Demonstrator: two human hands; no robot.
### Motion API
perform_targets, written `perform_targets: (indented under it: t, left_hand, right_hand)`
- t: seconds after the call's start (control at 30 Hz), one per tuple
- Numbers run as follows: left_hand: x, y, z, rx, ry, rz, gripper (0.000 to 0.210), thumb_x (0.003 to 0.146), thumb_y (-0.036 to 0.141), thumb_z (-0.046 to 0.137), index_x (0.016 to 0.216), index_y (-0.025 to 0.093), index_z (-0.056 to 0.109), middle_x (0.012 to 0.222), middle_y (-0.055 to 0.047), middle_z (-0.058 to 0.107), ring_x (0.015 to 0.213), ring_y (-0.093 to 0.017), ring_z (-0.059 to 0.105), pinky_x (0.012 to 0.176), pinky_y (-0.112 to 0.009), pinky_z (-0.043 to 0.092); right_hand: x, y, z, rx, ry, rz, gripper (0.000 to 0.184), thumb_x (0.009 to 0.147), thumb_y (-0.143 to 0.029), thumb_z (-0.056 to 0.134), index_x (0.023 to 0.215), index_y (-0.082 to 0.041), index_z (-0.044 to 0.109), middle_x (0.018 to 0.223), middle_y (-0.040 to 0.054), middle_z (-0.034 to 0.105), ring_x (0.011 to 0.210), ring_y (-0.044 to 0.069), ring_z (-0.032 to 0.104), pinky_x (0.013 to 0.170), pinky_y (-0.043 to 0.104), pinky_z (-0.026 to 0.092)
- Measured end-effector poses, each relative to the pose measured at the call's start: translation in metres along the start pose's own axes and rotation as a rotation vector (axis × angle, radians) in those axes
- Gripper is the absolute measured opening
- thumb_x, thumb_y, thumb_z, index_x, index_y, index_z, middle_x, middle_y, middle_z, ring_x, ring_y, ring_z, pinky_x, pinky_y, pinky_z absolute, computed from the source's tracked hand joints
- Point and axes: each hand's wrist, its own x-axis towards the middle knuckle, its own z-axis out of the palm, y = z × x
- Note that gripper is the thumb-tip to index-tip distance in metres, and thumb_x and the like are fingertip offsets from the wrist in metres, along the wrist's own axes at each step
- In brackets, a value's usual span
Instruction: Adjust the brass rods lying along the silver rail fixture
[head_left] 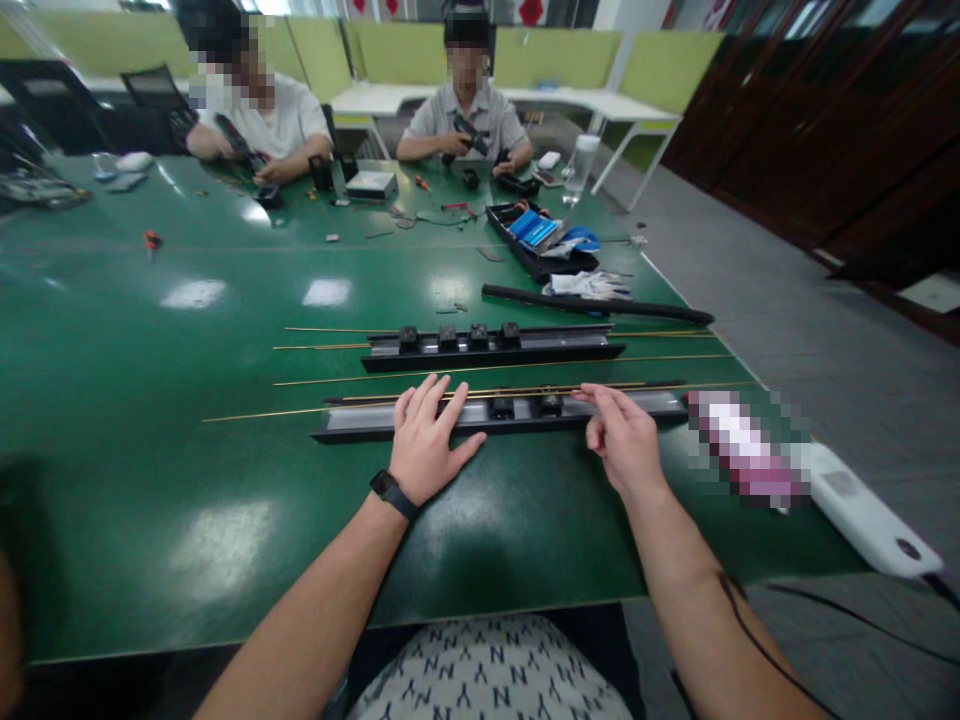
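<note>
- Viewing by head camera, I log one surface (300, 560): green, glossy, mirroring patches of light.
- Near black channel (360, 434): lying lengthwise before me, black blocks (551, 402) inside, thin brass-coloured rods (262, 415) along it.
- My left hand (427, 440): fingers spread wide, laid across channel and rods, gripping nothing.
- My right hand (630, 435): index finger extended, others curled, fingertips at the rods; whether it pinches one, I cannot tell.
- Second black channel (495, 357): just beyond, four blocks inside.
- Further back: black tube (645, 309), white gloves (589, 285), black tray (499, 222) of blue items.
- Far side: two seated people, each handling dark parts.
- Room: yellow-green partitions (559, 55), white desks (577, 102), grey floor (720, 300), dark wooden cabinets (795, 130) at right.
</note>
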Motion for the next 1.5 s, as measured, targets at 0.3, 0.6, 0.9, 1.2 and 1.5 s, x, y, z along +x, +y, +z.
perform_targets:
  t: [0.3, 0.6, 0.9, 1.2, 1.5]
  left_hand:
    - [-0.0002, -0.0005, 0.0003, 0.022, 0.009, 0.016, 0.066, 0.094, 0.055, 0.065, 0.151, 0.023, 0.053, 0.156, -0.015, 0.053, 0.151, -0.033, 0.042, 0.125, -0.052, 0.024]
    - [0.0001, 0.0001, -0.0001, 0.006, 0.01, 0.008, 0.066, 0.093, 0.053, 0.066, 0.151, 0.023, 0.053, 0.156, -0.016, 0.053, 0.15, -0.034, 0.042, 0.125, -0.052, 0.025]
    - [0.0002, 0.0001, 0.0004, 0.011, 0.006, 0.009, 0.066, 0.094, 0.053, 0.066, 0.15, 0.023, 0.054, 0.156, -0.016, 0.053, 0.151, -0.033, 0.042, 0.125, -0.052, 0.025]
    - [0.0, 0.0004, -0.0001, 0.021, 0.001, 0.01, 0.066, 0.094, 0.054, 0.066, 0.151, 0.023, 0.053, 0.155, -0.016, 0.053, 0.151, -0.033, 0.041, 0.125, -0.052, 0.025]
    - [0.0001, 0.0002, -0.0002, 0.019, 0.004, 0.006, 0.066, 0.094, 0.054, 0.065, 0.151, 0.023, 0.053, 0.155, -0.016, 0.053, 0.151, -0.033, 0.041, 0.125, -0.052, 0.025]
  right_hand:
    - [-0.0019, -0.003, 0.0012, -0.003, -0.015, 0.004, 0.039, 0.088, -0.051, 0.074, 0.108, -0.018, 0.077, 0.112, 0.0126, 0.077, 0.039, 0.004, 0.049, 0.031, 0.017, 0.022]
    - [-0.0019, -0.0016, 0.0014, -0.021, -0.041, 0.007, 0.039, 0.088, -0.051, 0.074, 0.108, -0.017, 0.078, 0.113, 0.0131, 0.077, 0.039, 0.003, 0.048, 0.031, 0.018, 0.023]
    - [-0.0007, -0.002, 0.0012, -0.003, 0.009, 0.008, 0.038, 0.089, -0.05, 0.073, 0.106, -0.017, 0.078, 0.111, 0.0124, 0.077, 0.038, 0.003, 0.048, 0.031, 0.017, 0.02]
    - [-0.0032, -0.0033, 0.002, -0.019, -0.036, 0.009, 0.04, 0.088, -0.052, 0.073, 0.11, -0.018, 0.077, 0.115, 0.013, 0.077, 0.039, 0.004, 0.049, 0.031, 0.017, 0.022]
    - [-0.0028, -0.0032, 0.0013, -0.025, -0.043, 0.013, 0.041, 0.088, -0.053, 0.073, 0.109, -0.018, 0.077, 0.114, 0.0131, 0.077, 0.039, 0.004, 0.049, 0.031, 0.018, 0.022]
